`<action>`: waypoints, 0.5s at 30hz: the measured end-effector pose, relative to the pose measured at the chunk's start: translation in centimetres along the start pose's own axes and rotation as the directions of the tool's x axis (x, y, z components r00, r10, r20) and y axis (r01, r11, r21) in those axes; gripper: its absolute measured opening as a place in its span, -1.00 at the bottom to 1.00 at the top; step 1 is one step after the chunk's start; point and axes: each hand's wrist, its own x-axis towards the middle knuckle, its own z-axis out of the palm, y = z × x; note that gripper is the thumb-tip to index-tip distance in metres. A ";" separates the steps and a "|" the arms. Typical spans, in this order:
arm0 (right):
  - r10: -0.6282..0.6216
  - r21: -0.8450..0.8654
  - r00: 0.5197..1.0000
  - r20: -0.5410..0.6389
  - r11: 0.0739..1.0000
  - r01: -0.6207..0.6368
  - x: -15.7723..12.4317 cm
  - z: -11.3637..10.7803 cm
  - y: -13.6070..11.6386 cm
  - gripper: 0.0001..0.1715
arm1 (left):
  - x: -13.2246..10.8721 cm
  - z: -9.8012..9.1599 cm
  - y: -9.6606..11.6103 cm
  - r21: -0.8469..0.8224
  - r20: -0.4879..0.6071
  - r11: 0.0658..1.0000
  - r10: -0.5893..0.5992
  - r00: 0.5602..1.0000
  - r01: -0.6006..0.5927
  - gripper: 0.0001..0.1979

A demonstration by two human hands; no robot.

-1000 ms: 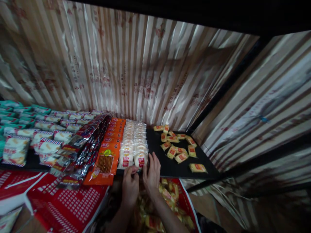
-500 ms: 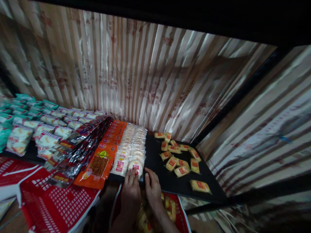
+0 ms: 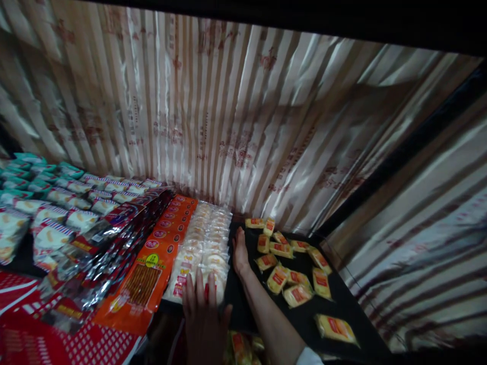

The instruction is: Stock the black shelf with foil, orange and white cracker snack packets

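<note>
Two rows of clear-wrapped white round crackers (image 3: 217, 238) lie overlapped on the black shelf (image 3: 241, 304). My left hand (image 3: 201, 309), fingers spread, rests on the front packets of these rows. Along their right side my right hand (image 3: 240, 251) stands on edge, fingers stretched toward the back, near or against the packets. It holds nothing. Left of the crackers are orange packs of brown sticks (image 3: 142, 284). Small yellow wrapped packets (image 3: 299, 295) are scattered on the shelf to the right of my right hand.
Dark shiny packs (image 3: 122, 223) fan out left of the orange ones, with white bags (image 3: 51, 238) and green bags (image 3: 38, 175) further left. Red perforated baskets (image 3: 87, 342) are below the front edge. Behind hangs a striped sheet (image 3: 236, 101); a dark post slants at right.
My right hand has moved back along the right side of the cracker rows. My left hand's fingers have spread over the front packets. The view has come closer.
</note>
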 end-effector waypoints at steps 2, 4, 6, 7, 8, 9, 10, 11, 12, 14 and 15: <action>0.039 0.028 0.999 -0.020 0.999 -0.038 0.9 0.6 -0.2 -0.21 | 0.6 0.0 -0.1 -0.017 0.045 1.000 -0.011 0.999 0.012 -0.38; 0.045 0.031 0.999 -0.023 0.999 -0.044 1.7 1.1 -0.3 -0.22 | 1.1 0.2 -0.2 -0.032 0.075 0.999 -0.032 0.997 0.035 -0.41; 0.053 0.039 0.998 -0.024 0.998 -0.052 2.2 1.5 -0.3 -0.22 | 1.4 0.6 -0.4 -0.040 0.090 0.998 -0.038 0.995 0.042 -0.42; 0.063 0.052 0.998 -0.024 0.997 -0.061 2.4 1.8 -0.4 -0.22 | 1.5 0.8 -0.4 -0.038 0.097 0.998 -0.038 0.995 0.041 -0.41; 0.077 0.072 0.997 -0.022 0.995 -0.075 2.5 2.0 -0.5 -0.22 | 1.5 0.9 -0.5 -0.036 0.102 0.999 -0.033 0.994 0.037 -0.41; 0.094 0.098 0.995 -0.016 0.991 -0.092 2.5 2.3 -0.7 -0.22 | 1.6 1.1 -0.6 -0.035 0.107 0.999 -0.032 0.994 0.036 -0.41; 0.110 0.126 0.994 -0.002 0.986 -0.108 2.5 2.6 -0.8 -0.21 | 1.6 1.2 -0.7 -0.037 0.109 0.999 -0.032 0.994 0.036 -0.41; 0.122 0.152 0.992 0.015 0.981 -0.123 2.5 3.0 -0.9 -0.21 | 1.6 1.3 -0.7 -0.041 0.108 0.998 -0.033 0.994 0.038 -0.41; 0.128 0.174 0.991 0.033 0.976 -0.131 2.4 3.3 -1.0 -0.20 | 1.6 1.4 -0.7 -0.046 0.106 0.998 -0.035 0.994 0.040 -0.40; 0.120 0.204 0.991 0.067 0.970 -0.131 2.4 3.9 -1.1 -0.20 | 1.5 1.5 -0.7 -0.053 0.101 0.998 -0.039 0.994 0.044 -0.40; 0.112 0.215 0.991 0.073 0.969 -0.126 2.4 4.1 -1.1 -0.21 | 1.5 1.6 -0.7 -0.056 0.098 0.997 -0.044 0.994 0.049 -0.39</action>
